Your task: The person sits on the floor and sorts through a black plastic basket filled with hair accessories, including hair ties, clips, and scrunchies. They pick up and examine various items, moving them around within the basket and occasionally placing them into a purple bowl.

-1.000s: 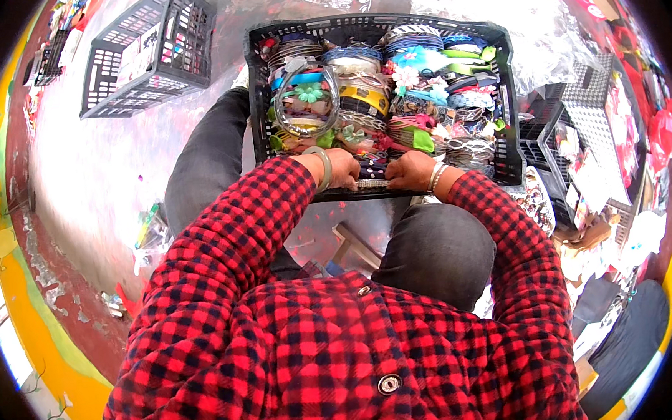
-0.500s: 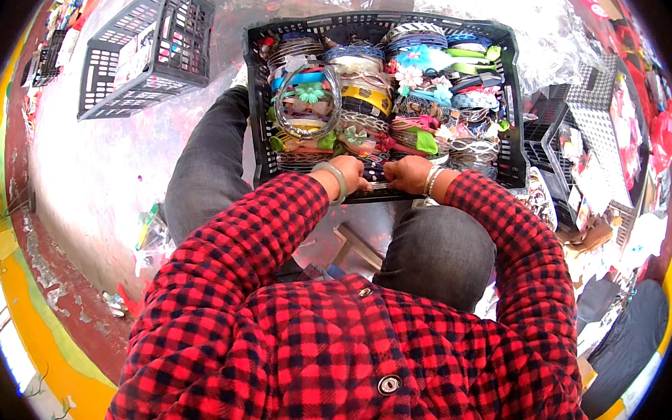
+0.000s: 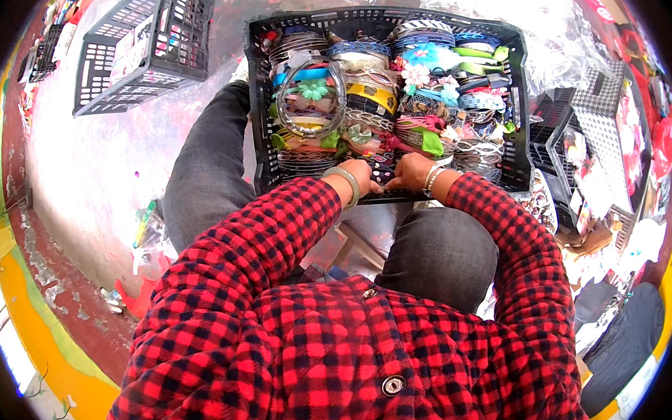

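Note:
A black plastic crate [image 3: 524,94] in front of me is packed with rows of hair headbands, several with fabric flowers or bows. At the middle of its near side, my left hand [image 3: 359,178] and my right hand [image 3: 414,173] face each other, fingers bent and closed. Between them lies a dark dotted headband [image 3: 382,169], which both seem to pinch; some fingertips are hidden. A shiny grey hoop [image 3: 282,113] lies loose on top at the left. A yellow patterned headband [image 3: 372,104] and a white flower [image 3: 415,74] show in the middle rows.
A second black crate [image 3: 97,80] stands tilted at the far left, with pale cards inside. More dark crates [image 3: 550,131] and loose goods are piled at the right. Clear plastic sheeting [image 3: 560,34] covers the far right floor. My knee [image 3: 439,254] is under the crate's near side.
My left hand has shifted slightly right, narrowing the gap to my right hand. The crate appears slightly shifted in view. Both hands stay at its near side.

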`<state>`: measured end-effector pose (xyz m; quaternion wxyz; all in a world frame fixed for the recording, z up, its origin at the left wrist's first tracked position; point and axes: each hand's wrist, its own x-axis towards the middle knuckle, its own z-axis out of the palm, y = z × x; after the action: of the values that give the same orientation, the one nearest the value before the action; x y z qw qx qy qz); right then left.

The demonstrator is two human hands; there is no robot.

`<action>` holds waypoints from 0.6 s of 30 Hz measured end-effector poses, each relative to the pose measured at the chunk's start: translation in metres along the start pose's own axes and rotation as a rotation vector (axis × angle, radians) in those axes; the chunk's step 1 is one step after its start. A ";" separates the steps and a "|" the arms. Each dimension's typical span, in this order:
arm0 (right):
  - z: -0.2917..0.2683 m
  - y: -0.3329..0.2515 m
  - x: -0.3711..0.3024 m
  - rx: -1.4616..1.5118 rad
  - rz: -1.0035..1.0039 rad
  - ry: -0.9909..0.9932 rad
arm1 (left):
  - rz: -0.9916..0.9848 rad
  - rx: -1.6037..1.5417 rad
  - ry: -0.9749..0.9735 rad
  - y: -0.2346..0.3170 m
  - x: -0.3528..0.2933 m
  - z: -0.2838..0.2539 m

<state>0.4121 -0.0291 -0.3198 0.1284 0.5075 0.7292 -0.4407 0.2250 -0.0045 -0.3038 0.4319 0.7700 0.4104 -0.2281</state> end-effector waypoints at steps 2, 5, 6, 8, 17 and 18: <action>0.005 0.002 0.004 -0.028 0.082 0.021 | -0.009 0.036 0.036 -0.012 0.003 0.004; 0.004 -0.005 0.004 -0.087 0.094 0.008 | -0.008 -0.004 -0.018 -0.021 0.006 0.007; -0.001 -0.005 0.002 -0.115 0.038 -0.021 | 0.036 0.021 -0.090 -0.026 0.009 0.000; -0.013 -0.006 -0.002 -0.019 0.001 -0.074 | 0.037 -0.014 -0.079 -0.035 0.005 -0.012; -0.050 0.013 -0.053 0.419 -0.030 0.071 | 0.012 0.109 -0.128 -0.023 -0.021 -0.044; -0.060 0.013 -0.063 0.387 -0.017 0.083 | 0.026 0.149 -0.057 -0.023 -0.022 -0.051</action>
<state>0.4670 -0.0213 -0.2519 -0.0054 0.5341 0.6400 -0.5524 0.1936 0.0365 -0.2726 0.3878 0.7984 0.3699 -0.2743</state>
